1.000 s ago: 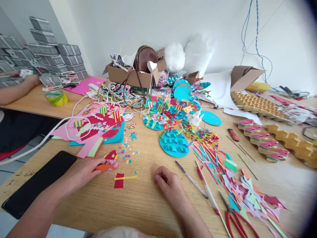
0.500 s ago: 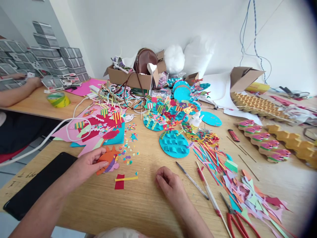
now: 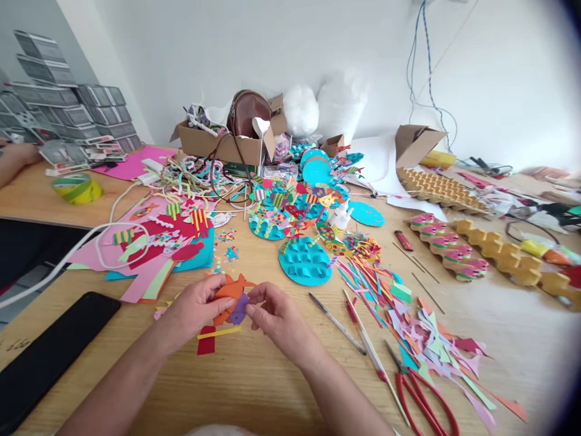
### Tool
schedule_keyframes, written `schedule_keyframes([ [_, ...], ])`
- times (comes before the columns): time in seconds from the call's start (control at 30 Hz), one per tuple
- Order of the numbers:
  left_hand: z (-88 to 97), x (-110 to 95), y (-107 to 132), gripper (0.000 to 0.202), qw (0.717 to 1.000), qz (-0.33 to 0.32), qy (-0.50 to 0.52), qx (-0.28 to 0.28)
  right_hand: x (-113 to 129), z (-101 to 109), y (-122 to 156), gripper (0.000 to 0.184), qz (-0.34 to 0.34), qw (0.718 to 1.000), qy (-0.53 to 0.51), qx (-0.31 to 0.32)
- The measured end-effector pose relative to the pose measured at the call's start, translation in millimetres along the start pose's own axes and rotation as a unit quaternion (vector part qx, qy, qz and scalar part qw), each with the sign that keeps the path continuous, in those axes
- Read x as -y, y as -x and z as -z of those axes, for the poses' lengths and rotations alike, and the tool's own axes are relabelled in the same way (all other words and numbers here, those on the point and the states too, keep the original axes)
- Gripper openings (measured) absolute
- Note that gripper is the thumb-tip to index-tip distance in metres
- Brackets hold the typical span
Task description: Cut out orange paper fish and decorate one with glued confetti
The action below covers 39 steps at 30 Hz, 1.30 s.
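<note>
1. Two hands meet over the desk (image 3: pixel 181 402): the left hand (image 3: pixel 195 309) holds an orange fish cut-out (image 3: pixel 232 293) between thumb and fingers; the right hand (image 3: pixel 276 318), narrow, pinches the edge of a purple cut-out (image 3: pixel 238 310) overlapping it.
2. At 12 o'clock from the hands, a cardboard box (image 3: pixel 218 145) holds purple and white fuzzy stems, with a smooth brown bag (image 3: pixel 249 115) at its right end, strap looping over the front.
3. At 2 o'clock, a white glue bottle (image 3: pixel 340 218) stands upright, and a tilted cardboard carton (image 3: pixel 420 145) gapes farther off.
4. Towards 11 o'clock, grey boxes (image 3: pixel 68 103) are stacked high; their contents cannot be made out.
5. Also near 2 o'clock lies a blue oval (image 3: pixel 305 260) with curled paper ridges; beyond it, a moulded yellow egg tray (image 3: pixel 445 191).
6. At 3 o'clock, a pen (image 3: pixel 336 324) lies short of jagged paper scraps (image 3: pixel 445 339); at 4, red-handled pliers or cutters (image 3: pixel 422 387).
7. At 7 o'clock, just beside the left hand, a yellow strip (image 3: pixel 220 332) crosses a red card (image 3: pixel 206 345).
8. At 10 o'clock, coloured paper sheets (image 3: pixel 109 254) overlap; past them sits a tape roll (image 3: pixel 77 189).
9. The desk is pale, grained wood, against a plain white wall (image 3: pixel 218 42).
</note>
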<state>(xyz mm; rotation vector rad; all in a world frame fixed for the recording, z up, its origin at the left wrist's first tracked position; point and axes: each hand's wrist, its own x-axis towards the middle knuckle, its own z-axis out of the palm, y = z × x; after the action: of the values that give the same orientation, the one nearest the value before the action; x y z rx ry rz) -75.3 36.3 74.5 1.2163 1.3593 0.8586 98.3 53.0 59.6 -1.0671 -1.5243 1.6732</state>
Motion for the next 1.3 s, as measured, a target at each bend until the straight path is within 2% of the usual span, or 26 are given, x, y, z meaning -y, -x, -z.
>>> schedule_keyframes([
  [0.2, -4.1, 9.4, -5.5, 0.021, 0.998, -0.026, -0.057, -0.016, -7.5, -2.1, -8.1, 0.018, -0.024, 0.995, -0.092, 0.005],
  [0.4, -10.2, -4.8, -1.1, 0.025, 0.997, 0.014, 0.003, -0.082, -10.7, 3.4, -8.3, 0.027, -0.048, 0.989, -0.141, -0.027],
  [0.57, -11.3, -2.3, -2.1, 0.021, 0.994, 0.001, 0.079, -0.077, -9.5, 6.4, -5.4, 0.028, -0.051, 0.983, -0.17, -0.044],
  [0.67, -10.9, 2.4, -4.7, 0.032, 0.991, 0.019, 0.111, -0.077, -9.2, 7.5, -5.1, 0.028, -0.054, 0.981, -0.175, -0.057],
  [0.8, -11.5, 1.8, -5.4, 0.042, 0.992, 0.028, 0.1, -0.069, -12.0, 9.4, -7.0, 0.027, -0.047, 0.978, -0.186, -0.076],
  [1.07, -13.3, 2.3, -7.1, 0.026, 0.994, 0.022, 0.079, -0.072, -19.7, 12.2, -9.5, 0.025, -0.016, 0.978, -0.179, -0.102],
  [1.3, -12.3, -0.7, -6.0, 0.019, 0.991, 0.032, 0.064, -0.114, -22.9, 13.2, -10.9, 0.024, 0.0, 0.981, -0.162, -0.106],
])
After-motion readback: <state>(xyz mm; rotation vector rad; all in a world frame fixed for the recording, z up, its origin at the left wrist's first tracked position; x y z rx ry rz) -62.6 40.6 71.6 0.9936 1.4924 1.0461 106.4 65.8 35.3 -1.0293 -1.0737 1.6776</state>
